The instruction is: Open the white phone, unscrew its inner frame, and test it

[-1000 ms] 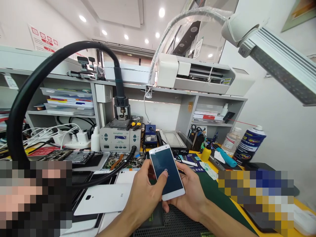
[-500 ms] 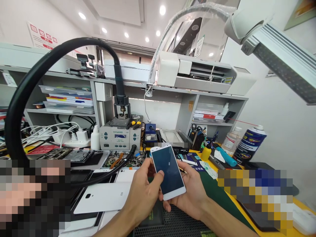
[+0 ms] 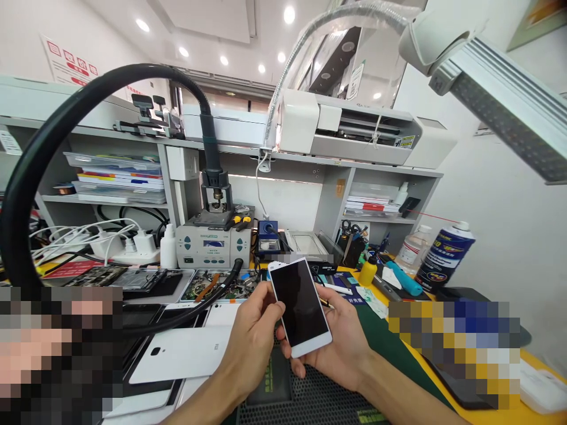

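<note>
A white smartphone (image 3: pixel 303 304) with a black screen is tilted up between my two hands, above the mat. My left hand (image 3: pixel 254 330) is closed on its left edge, the thumb along the side and the fingers partly behind. From below and the right, my right hand (image 3: pixel 343 336) cradles the phone, with its fingertips at the right edge and others curled under the bottom. A thin dark tool with a gold-coloured part (image 3: pixel 326 303) shows by the right fingers; whether it is gripped I cannot tell.
White phone back covers (image 3: pixel 177 354) lie at the left beneath a thick black hose (image 3: pixel 11 195). Behind stand a hot-air station (image 3: pixel 213 247) and a tray of circuit boards (image 3: pixel 217 286). A spray can (image 3: pixel 447 257) and yellow bottle (image 3: pixel 367 271) stand right. A blurred patch hides the lower left.
My left thumb has moved off the screen to the phone's left edge. The screen has gone from dark blue-grey to black. The whole view has shifted slightly.
</note>
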Action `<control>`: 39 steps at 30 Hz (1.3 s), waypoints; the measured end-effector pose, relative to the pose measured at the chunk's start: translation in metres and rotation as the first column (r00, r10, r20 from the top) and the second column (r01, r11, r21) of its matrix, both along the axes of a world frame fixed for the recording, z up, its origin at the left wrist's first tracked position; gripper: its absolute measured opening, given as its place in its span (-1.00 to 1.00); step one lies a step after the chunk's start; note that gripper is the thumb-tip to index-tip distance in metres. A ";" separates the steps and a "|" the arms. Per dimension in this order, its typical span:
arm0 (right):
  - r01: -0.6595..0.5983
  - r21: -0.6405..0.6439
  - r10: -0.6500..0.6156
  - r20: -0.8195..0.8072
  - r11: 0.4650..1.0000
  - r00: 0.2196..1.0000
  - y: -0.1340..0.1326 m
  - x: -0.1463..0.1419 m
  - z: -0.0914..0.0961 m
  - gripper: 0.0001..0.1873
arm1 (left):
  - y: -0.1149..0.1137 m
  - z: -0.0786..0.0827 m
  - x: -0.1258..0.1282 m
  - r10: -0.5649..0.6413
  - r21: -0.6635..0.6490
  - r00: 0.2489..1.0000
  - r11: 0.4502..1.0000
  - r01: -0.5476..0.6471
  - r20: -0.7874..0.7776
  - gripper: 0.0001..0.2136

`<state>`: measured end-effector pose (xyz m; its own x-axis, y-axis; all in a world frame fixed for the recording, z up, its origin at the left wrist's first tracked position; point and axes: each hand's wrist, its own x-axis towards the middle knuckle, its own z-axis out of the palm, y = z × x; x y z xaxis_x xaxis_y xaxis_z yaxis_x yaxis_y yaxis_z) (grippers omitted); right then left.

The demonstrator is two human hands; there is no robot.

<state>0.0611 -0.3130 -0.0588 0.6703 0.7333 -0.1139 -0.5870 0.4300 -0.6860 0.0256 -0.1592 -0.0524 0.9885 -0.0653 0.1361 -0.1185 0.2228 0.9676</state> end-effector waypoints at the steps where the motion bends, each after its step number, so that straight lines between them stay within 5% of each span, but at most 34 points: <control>1: 0.000 -0.002 0.000 0.003 1.000 1.000 0.000 0.000 0.000 -0.28 | 0.000 0.000 0.000 0.005 0.007 1.000 1.000 -0.005 0.005 -0.85; 27: 0.030 -0.016 -0.030 0.013 0.999 0.999 0.001 -0.002 0.002 -0.32 | 0.004 0.001 0.002 -0.004 0.062 1.000 0.998 0.002 0.026 -0.81; 39: 0.164 -0.028 -0.161 0.070 0.986 0.984 0.002 0.000 0.000 -0.51 | 0.003 0.000 0.008 0.047 0.195 0.993 0.979 -0.067 0.107 -0.54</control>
<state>0.0611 -0.3106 -0.0586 0.7872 0.6105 -0.0869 -0.4629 0.4919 -0.7374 0.0334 -0.1558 -0.0526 0.9732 -0.0446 0.2256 -0.2250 0.0182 0.9742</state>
